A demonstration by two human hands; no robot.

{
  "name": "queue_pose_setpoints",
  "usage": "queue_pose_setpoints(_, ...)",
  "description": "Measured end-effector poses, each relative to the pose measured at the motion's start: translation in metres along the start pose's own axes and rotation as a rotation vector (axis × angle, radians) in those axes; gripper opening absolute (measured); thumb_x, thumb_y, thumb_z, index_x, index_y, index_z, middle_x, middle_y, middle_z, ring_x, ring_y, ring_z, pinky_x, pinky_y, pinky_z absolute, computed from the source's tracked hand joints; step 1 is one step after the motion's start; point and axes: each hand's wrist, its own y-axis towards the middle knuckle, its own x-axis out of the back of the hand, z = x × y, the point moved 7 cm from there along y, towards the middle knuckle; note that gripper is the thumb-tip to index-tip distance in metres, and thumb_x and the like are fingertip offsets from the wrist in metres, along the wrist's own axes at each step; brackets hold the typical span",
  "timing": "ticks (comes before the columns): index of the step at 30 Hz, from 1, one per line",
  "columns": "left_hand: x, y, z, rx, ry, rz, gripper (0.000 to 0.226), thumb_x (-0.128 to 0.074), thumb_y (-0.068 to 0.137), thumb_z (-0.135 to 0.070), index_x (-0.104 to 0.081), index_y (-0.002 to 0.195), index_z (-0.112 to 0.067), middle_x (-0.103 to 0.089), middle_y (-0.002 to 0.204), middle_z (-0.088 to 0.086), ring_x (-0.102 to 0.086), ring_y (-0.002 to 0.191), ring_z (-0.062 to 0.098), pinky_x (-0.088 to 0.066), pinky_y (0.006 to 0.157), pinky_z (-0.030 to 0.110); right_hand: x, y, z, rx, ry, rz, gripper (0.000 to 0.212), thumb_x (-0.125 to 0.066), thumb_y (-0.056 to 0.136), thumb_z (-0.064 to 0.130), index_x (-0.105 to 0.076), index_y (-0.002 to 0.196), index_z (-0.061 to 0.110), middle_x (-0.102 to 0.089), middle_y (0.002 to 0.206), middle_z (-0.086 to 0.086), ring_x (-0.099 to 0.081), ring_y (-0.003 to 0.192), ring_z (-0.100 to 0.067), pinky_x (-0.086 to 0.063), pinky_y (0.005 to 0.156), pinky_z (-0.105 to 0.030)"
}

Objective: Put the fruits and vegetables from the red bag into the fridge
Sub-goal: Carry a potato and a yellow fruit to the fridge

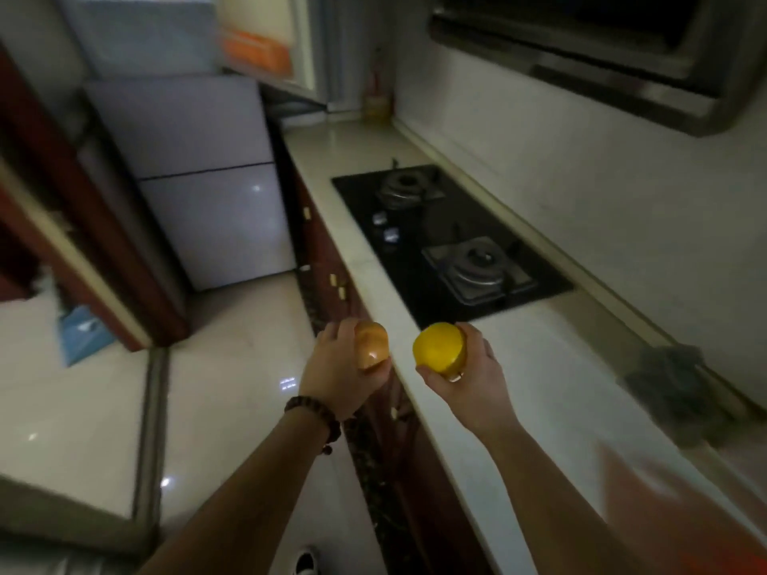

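Observation:
My left hand (336, 375) is closed around a brownish-yellow round fruit or onion (373, 344), held over the floor beside the counter edge. In my right hand (469, 379) sits a bright yellow round fruit (438, 348), held above the front of the counter. The white two-door fridge (207, 193) stands ahead on the left with both doors closed. A blurred red bag (680, 516) lies at the lower right on the counter.
A black two-burner gas hob (419, 230) is set into the pale counter (552, 367). A dark cloth (672, 379) lies by the wall. An oil bottle (377, 97) stands at the far end. A range hood (622, 56) hangs above. Glossy tiled floor (240, 346) leads to the fridge.

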Motion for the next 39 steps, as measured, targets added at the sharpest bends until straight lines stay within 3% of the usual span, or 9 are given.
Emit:
queue_pose_setpoints(5, 0.065, 0.022, 0.076, 0.170, 0.035, -0.127, 0.075, -0.073, 0.074, -0.044, -0.036, 0.134, -0.019, -0.043, 0.131, 0.003, -0.046, 0.114, 0.023, -0.048, 0.092, 0.036, -0.089, 0.048, 0.058, 0.089, 0.061, 0.169, 0.089, -0.077, 0.070, 0.045, -0.024, 0.141, 0.030, -0.040, 0.135, 0.001, -0.047, 0.114, -0.019, -0.045, 0.083, -0.030)
queue_pose_setpoints(10, 0.124, 0.059, 0.151, 0.282, 0.036, -0.247, 0.077, -0.073, 0.074, -0.044, -0.035, 0.136, -0.020, -0.040, 0.134, 0.002, -0.046, 0.114, 0.021, -0.048, 0.091, 0.034, -0.176, 0.098, 0.118, 0.209, 0.033, 0.270, 0.091, -0.071, 0.064, 0.063, -0.024, 0.138, 0.037, -0.042, 0.133, 0.005, -0.050, 0.112, -0.016, -0.051, 0.089, -0.040)
queue_pose_setpoints(13, 0.159, 0.097, 0.191, 0.300, 0.027, -0.301, 0.077, -0.073, 0.074, -0.044, -0.036, 0.136, -0.019, -0.041, 0.133, 0.002, -0.046, 0.114, 0.019, -0.044, 0.089, 0.030, -0.224, 0.139, 0.158, 0.250, 0.041, 0.309, 0.088, -0.075, 0.068, 0.054, -0.027, 0.139, 0.033, -0.041, 0.135, 0.004, -0.050, 0.113, -0.016, -0.049, 0.089, -0.035)
queue_pose_setpoints(16, 0.198, 0.140, 0.227, 0.308, 0.018, -0.330, 0.076, -0.073, 0.075, -0.044, -0.036, 0.136, -0.020, -0.041, 0.134, 0.002, -0.045, 0.116, 0.019, -0.045, 0.092, 0.031, -0.265, 0.185, 0.201, 0.304, 0.029, 0.306, 0.088, -0.075, 0.068, 0.053, -0.028, 0.139, 0.030, -0.042, 0.136, 0.002, -0.050, 0.115, -0.019, -0.049, 0.090, -0.039)
queue_pose_setpoints(24, 0.285, 0.251, 0.294, 0.312, -0.010, -0.406, 0.076, -0.072, 0.077, -0.038, -0.033, 0.139, -0.019, -0.039, 0.135, 0.003, -0.043, 0.119, 0.021, -0.045, 0.096, 0.035, -0.344, 0.291, 0.281, 0.376, 0.056, 0.299, 0.087, -0.076, 0.072, 0.042, -0.028, 0.142, 0.024, -0.039, 0.137, 0.000, -0.044, 0.103, -0.008, -0.037, 0.072, -0.013)
queue_pose_setpoints(29, 0.308, 0.320, 0.333, 0.303, -0.016, -0.429, 0.077, -0.073, 0.077, -0.038, -0.032, 0.141, -0.021, -0.038, 0.136, 0.004, -0.046, 0.118, 0.023, -0.046, 0.095, 0.035, -0.390, 0.364, 0.315, 0.394, 0.090, 0.294, 0.085, -0.079, 0.070, 0.039, -0.032, 0.139, 0.023, -0.042, 0.135, -0.002, -0.049, 0.107, -0.014, -0.046, 0.082, -0.026)
queue_pose_setpoints(39, 0.364, 0.511, 0.415, 0.352, 0.010, -0.475, 0.076, -0.073, 0.076, -0.039, -0.032, 0.139, -0.024, -0.041, 0.132, 0.003, -0.045, 0.119, 0.023, -0.042, 0.094, 0.034, -0.478, 0.570, 0.382, 0.481, 0.170, 0.288, 0.087, -0.078, 0.070, 0.042, -0.030, 0.139, 0.023, -0.042, 0.131, -0.002, -0.050, 0.104, -0.016, -0.048, 0.078, -0.027)
